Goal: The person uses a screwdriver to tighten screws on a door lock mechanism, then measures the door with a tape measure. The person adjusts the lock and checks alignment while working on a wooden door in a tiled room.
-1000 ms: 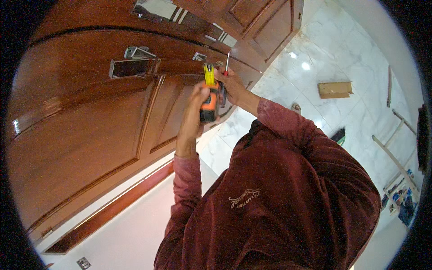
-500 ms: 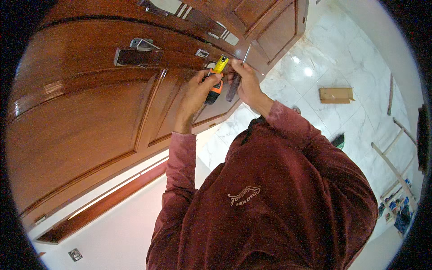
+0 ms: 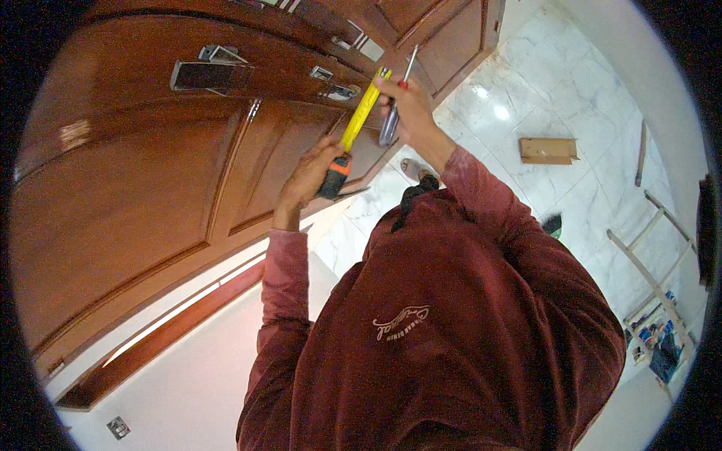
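My left hand (image 3: 304, 177) is closed round the orange and black case of a tape measure (image 3: 338, 174). A length of its yellow blade (image 3: 362, 114) stands out of the case, slanting up toward my right hand (image 3: 412, 114). That hand grips a screwdriver (image 3: 389, 129), its shaft pointing up, while the fingertips are at the blade's hooked end. Both hands are in front of a brown wooden door (image 3: 143, 161). On the door sit a metal handle with a dark plate (image 3: 212, 76) and, nearer my hands, a smaller metal fitting (image 3: 336, 90).
Another panelled door section (image 3: 444, 56) stands at the top. On the marbled tile floor lie an open cardboard box (image 3: 547, 151) and a long thin stick (image 3: 641, 154). A ladder-like frame (image 3: 639, 259) is at the far right, with mixed items beside it.
More yellow blade is out of the case now. My left hand has moved down and left with the case; my right hand has risen slightly with the screwdriver. The view has shifted a little.
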